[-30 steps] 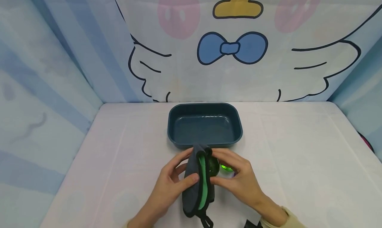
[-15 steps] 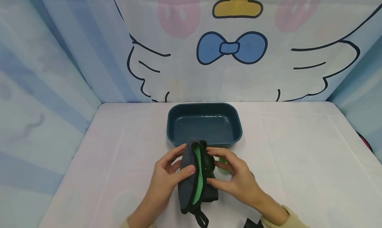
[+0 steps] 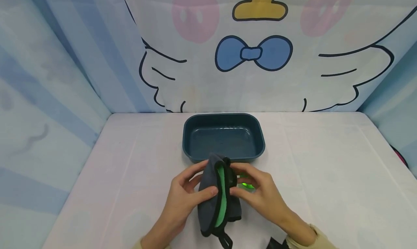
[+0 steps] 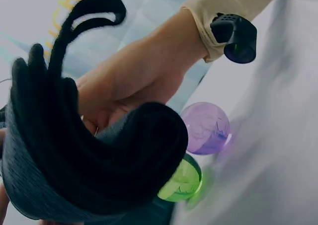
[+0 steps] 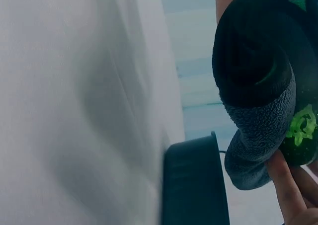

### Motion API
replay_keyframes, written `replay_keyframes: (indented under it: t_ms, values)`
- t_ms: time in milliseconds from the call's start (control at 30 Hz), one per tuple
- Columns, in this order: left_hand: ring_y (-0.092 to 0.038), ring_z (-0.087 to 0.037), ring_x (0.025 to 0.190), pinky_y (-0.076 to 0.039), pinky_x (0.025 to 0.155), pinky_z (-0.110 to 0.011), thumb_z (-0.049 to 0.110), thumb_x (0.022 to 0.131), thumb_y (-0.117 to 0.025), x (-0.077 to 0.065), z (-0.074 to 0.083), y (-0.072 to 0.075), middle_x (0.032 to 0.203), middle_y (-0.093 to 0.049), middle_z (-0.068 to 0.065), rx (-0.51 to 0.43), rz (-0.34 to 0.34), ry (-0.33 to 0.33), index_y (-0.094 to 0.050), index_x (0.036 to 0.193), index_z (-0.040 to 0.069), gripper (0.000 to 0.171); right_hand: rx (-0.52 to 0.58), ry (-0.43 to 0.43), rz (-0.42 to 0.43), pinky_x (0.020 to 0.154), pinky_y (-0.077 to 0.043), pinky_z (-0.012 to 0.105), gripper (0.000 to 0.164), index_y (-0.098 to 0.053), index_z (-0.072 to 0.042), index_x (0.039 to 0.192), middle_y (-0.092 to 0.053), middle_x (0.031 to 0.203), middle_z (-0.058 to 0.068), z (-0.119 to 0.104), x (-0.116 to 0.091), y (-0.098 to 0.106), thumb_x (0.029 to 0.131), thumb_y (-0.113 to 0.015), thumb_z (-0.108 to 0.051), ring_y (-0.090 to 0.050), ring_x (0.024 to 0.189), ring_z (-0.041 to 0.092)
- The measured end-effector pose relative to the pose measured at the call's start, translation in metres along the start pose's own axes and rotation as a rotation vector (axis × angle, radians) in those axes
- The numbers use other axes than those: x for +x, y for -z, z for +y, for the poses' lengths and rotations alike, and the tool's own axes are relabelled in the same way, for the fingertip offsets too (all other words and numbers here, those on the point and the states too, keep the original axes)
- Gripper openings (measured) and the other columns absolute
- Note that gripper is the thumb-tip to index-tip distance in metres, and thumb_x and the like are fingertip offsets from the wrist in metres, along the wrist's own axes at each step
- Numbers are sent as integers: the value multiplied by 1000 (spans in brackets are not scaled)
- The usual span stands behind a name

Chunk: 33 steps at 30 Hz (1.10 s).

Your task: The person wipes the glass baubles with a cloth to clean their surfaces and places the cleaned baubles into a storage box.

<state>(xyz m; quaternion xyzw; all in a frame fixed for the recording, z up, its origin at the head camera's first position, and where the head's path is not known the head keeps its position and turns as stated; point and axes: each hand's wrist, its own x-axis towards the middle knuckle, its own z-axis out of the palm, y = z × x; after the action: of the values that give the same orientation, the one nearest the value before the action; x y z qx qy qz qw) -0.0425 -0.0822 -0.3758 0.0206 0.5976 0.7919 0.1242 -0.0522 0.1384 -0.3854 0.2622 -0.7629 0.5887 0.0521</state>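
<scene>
Head view: likely cloth [image 3: 222, 202] between hands [image 3: 182, 194] [image 3: 265, 191]

Light before me: bright, even, diffuse over the white table [image 3: 325, 169]; thin glare inside the tray [image 3: 224, 142], along its back wall. Wrist views: dimmer, bluish; dark cloth pouch [image 4: 114, 180] nearly black; purple ball [image 4: 205, 127] throwing tinted glow; tabletop shadows blurred.

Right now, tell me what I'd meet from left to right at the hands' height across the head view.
Blue-striped curtain → left hand → grey-and-green towel with black edging → right hand.
</scene>
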Motion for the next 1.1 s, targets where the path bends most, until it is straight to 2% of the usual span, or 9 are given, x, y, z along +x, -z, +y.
replay_keyframes:
  t_ms: [167,333,533,667,733,800,933,1033,1100]
  values:
    - [-53,-25,129,-52,99,-31,1,78,-81,1,-1,0,143,-50,-7,-1,-14,-32,-58,136,13,63,9,-43,57,81,-59,28,47,-63,-7,126,-67,120,11,0,-1,-3,82,-77,1,-66,104,12]
    - [-55,-25,126,-52,99,-31,0,78,-81,1,-2,-2,141,-52,-9,6,14,-58,-58,135,10,62,44,41,103,81,-59,29,52,-62,-2,128,-60,121,11,0,-3,-6,79,-76,9,-63,109,12]
    - [-56,-26,125,-54,95,-32,-3,78,-80,2,-3,-3,138,-52,-11,-21,38,-82,-58,134,6,61,53,174,28,81,-59,31,67,-55,2,135,-56,130,13,3,-3,-2,74,-77,17,-59,120,14]
    - [-56,-26,126,-54,95,-32,-3,78,-80,1,-3,-3,136,-54,-11,-20,48,-83,-58,133,5,59,-1,225,-1,77,-60,32,64,-58,-1,134,-58,129,15,4,-2,0,75,-77,15,-61,118,15]
    - [-55,-27,126,-53,96,-32,-2,77,-81,0,-3,-3,136,-55,-11,-13,45,-75,-59,132,5,59,-10,216,5,75,-60,32,61,-60,-1,131,-59,126,15,4,-3,0,75,-77,13,-62,114,14]
    - [-54,-28,127,-54,95,-32,-2,76,-82,-1,-4,-4,135,-55,-11,-13,37,-70,-59,131,3,59,10,162,9,75,-60,32,59,-60,-3,131,-60,124,12,3,-5,0,76,-77,11,-62,113,11]
    - [-51,-29,128,-54,94,-32,-5,75,-82,-3,-4,-6,134,-54,-11,-24,21,-65,-58,129,0,59,61,94,25,76,-60,31,55,-59,-1,131,-61,121,9,2,-8,0,79,-74,12,-63,110,10]
    - [-50,-29,128,-54,94,-33,-4,75,-82,-3,-4,-7,135,-53,-12,-30,3,-73,-57,130,0,60,96,23,47,77,-60,30,50,-59,2,131,-62,117,10,2,-8,0,83,-72,10,-65,105,11]
    - [-50,-29,129,-54,94,-34,-3,75,-82,-2,-4,-7,136,-51,-12,-28,-11,-80,-56,131,1,61,115,-53,59,78,-59,28,45,-59,2,130,-64,114,10,1,-7,-1,87,-69,6,-66,99,10]
